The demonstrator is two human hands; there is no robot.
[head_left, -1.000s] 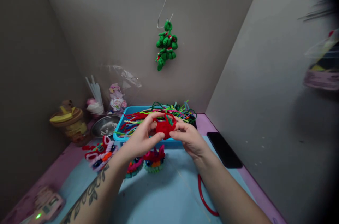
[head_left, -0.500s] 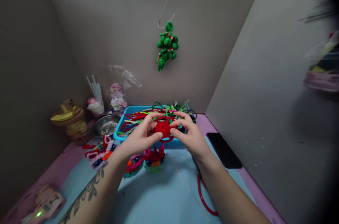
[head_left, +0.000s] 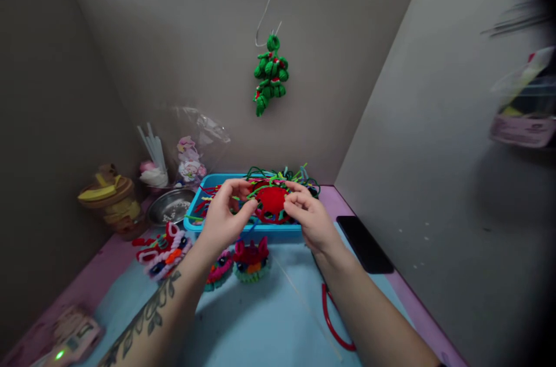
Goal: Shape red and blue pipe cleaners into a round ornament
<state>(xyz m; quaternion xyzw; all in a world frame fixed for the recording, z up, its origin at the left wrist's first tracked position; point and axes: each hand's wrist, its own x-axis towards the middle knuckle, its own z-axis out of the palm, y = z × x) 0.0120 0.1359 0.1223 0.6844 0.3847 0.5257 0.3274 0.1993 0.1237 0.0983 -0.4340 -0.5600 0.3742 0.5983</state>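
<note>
A round red fuzzy piece (head_left: 274, 204) with looped edges is held up between my two hands, in front of a blue basket of colored fuzzy stems. My left hand (head_left: 228, 213) pinches its left edge between thumb and fingers. On the right edge, my right hand (head_left: 306, 213) has its fingertips closed. Below the hands, a small red and green figure (head_left: 251, 261) stands on the blue mat, with a pink and teal one (head_left: 218, 270) beside it, partly behind my left forearm. Further left lies a pink and red figure (head_left: 165, 254) with ear-like loops.
The blue basket (head_left: 256, 235) sits at the back. A metal bowl (head_left: 171, 208), a lidded cup (head_left: 115, 202) and a pink device (head_left: 73, 335) are at left. A black phone (head_left: 365, 244) and red stem (head_left: 332, 320) lie right. A green ornament (head_left: 271, 74) hangs behind.
The red piece is turned and now shows a wider, flatter face. My left hand has shifted slightly left, and the whole view has moved a little.
</note>
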